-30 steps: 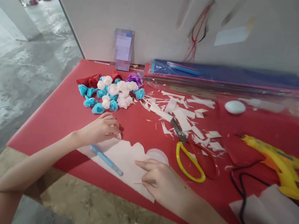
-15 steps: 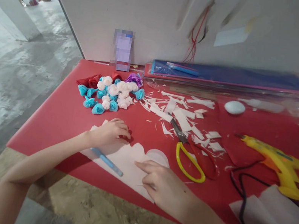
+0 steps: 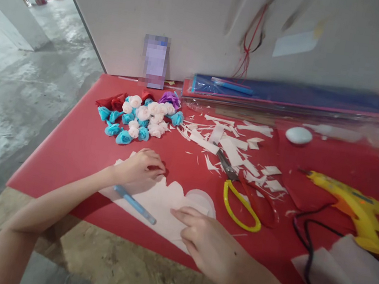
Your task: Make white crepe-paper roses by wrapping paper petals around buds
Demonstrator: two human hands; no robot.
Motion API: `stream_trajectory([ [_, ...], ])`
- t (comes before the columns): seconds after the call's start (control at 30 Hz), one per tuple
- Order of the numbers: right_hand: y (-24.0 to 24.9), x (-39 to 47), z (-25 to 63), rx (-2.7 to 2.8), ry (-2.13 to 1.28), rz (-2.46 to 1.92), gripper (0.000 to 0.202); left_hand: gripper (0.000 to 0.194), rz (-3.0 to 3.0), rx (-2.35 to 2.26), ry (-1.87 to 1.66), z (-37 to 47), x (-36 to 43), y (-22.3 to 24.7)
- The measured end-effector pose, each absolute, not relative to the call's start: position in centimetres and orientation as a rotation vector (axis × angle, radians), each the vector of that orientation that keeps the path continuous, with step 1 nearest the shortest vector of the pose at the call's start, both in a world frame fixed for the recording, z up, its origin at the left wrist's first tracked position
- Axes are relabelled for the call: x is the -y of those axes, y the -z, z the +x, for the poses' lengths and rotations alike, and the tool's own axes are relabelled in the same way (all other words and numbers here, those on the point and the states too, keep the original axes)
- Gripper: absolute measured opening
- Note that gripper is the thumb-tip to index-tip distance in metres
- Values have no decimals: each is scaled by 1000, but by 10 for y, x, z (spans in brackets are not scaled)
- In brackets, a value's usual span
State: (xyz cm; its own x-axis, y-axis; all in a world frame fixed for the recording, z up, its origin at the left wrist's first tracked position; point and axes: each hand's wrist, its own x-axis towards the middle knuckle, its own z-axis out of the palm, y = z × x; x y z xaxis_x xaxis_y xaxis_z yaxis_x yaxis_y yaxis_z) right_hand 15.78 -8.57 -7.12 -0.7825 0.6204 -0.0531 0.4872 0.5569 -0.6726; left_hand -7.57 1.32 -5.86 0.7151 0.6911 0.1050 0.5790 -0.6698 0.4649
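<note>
White cut paper [image 3: 154,197] with scalloped edges lies near the front edge of the red table. My left hand [image 3: 144,166] rests on its upper left part, fingers curled; what they hold, if anything, is hidden. On the paper's right part lies my right hand [image 3: 199,233], its index finger stretched out to the left and the other fingers bent under, partly hidden. A blue pen [image 3: 135,204] lies on the paper between the hands, touched by neither. Scissors [image 3: 242,206] with one yellow and one red handle lie right of the paper, blades among white scraps [image 3: 231,151].
Blue, white, red and purple flowers [image 3: 142,117] are grouped at the back left. A phone [image 3: 157,61] leans on the wall. Wrapped blue sheets [image 3: 291,96] lie along the back. To the right are a white egg-shaped piece [image 3: 298,135], a yellow glue gun [image 3: 356,208] and its black cord.
My right hand has shifted very slightly to the right and down. The camera view has moved a little; my left hand and the pen look almost the same.
</note>
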Motion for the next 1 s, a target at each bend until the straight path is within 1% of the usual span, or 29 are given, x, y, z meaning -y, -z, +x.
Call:
stream_trajectory([
  [0.07, 72, 86, 159, 2596, -1024, -942, 29, 20, 2539, -940, -385, -77, -14, 56],
  [0.23, 72, 87, 158, 2594, -1005, -949, 31, 18, 2619, -802, -297, -78, -12, 48],
  [0.37, 69, 85, 156, 2589, -1029, -949, 31, 21, 2679, -733, -247, -77, -11, 46],
  [0.8, 64, 84, 154, 2637, -1016, -967, 34, 19, 2743, -662, -301, -82, -13, 54],
  [1.0, 67, 84, 155, 2624, -1014, -951, 32, 20, 2755, -646, -272, -82, -12, 52],
])
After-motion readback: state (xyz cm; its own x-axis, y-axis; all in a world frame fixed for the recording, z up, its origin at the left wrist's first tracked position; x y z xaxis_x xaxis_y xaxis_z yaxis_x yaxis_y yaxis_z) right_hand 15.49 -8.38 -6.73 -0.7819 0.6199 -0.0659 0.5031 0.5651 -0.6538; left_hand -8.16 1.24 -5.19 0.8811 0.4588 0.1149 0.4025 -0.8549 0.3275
